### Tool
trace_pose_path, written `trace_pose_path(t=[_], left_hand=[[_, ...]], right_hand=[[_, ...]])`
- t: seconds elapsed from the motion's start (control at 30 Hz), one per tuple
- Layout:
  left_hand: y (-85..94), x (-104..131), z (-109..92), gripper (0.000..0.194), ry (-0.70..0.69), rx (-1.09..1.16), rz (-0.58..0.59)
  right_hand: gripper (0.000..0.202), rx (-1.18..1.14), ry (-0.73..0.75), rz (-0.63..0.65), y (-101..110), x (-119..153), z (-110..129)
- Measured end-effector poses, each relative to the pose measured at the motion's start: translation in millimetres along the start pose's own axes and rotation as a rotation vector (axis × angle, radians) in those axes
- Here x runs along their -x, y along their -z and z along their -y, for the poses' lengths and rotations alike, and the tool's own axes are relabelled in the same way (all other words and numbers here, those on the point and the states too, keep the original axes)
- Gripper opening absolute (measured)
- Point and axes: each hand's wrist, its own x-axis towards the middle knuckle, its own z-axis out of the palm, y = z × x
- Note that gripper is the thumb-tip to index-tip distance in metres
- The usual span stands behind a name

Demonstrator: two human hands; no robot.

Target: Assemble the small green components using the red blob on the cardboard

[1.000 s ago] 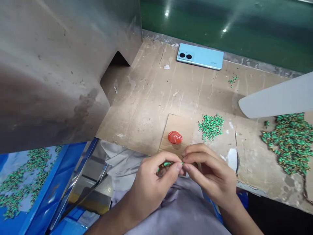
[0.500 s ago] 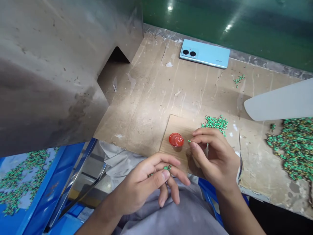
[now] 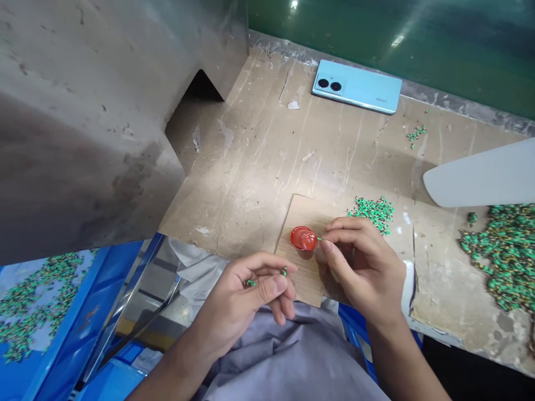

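My left hand is closed, palm partly up, with a small green part between thumb and fingertips. More green bits show behind the thumb. My right hand pinches a thin green piece between thumb and index finger, its tip at the right rim of a small red dish. Whether the tip touches the dish I cannot tell. Glossy red content fills the dish, which sits on a cardboard piece. Just beyond my right hand lies a small pile of green parts.
A large heap of green and brass-coloured parts lies at the right, near a pale grey blade-like panel. A light-blue phone lies at the back. A metal housing stands left, above a blue tray of similar parts.
My left hand's fingers have curled in more around the green parts. The thin piece in my right hand has come closer to the red dish. The view has shifted slightly.
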Motion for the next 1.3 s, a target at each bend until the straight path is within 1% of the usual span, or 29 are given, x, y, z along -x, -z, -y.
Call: trace_pose_path(t=[0.13, 0.33, 0.6, 0.77, 0.83, 0.9, 1.03, 1.1, 1.13, 1.23, 1.3], left_hand=[[1.3, 1, 1, 0.023, -0.022, -0.007, -0.010], [5.4, 2, 10, 0.022, -0.049, -0.071, -0.004], [6.9, 2, 12, 0.012, -0.130, -0.250, -0.074], [1.5, 1, 14, 0.007, -0.220, -0.288, -0.136], [-1.3, 1, 14, 0.008, -0.268, -0.310, -0.151], [-3.7, 0, 13, 0.010, -0.329, -0.362, -0.158], [-8.2, 3, 11, 0.013, -0.425, -0.479, -0.181], [-9.2, 4, 12, 0.010, -0.424, -0.489, -0.187], [-8.8, 5, 13, 0.010, -0.402, -0.477, -0.189], [-3.0, 5, 17, 0.014, -0.290, -0.400, -0.196], [3.5, 4, 20, 0.019, -0.255, -0.356, -0.186]], right_hand=[[0.013, -0.001, 0.004, -0.001, -1, -1, 1], [0.013, 0.006, 0.019, 0.000, -1, -1, 0], [0.010, 0.018, -0.001, 0.014, -1, 0, -1], [0.012, -0.010, -0.003, -0.004, 2, 1, -2], [0.014, -0.043, -0.010, -0.008, 4, 3, 4], [0.016, -0.087, -0.026, 0.001, 6, 5, 14], [0.015, -0.194, -0.045, 0.109, 8, 12, 37], [0.015, -0.194, -0.042, 0.125, 10, 16, 40], [0.015, -0.160, -0.040, 0.102, 11, 17, 38], [0.015, 0.035, -0.048, 0.014, 21, 22, 20], [0.013, 0.158, -0.048, 0.025, 28, 27, 6]])
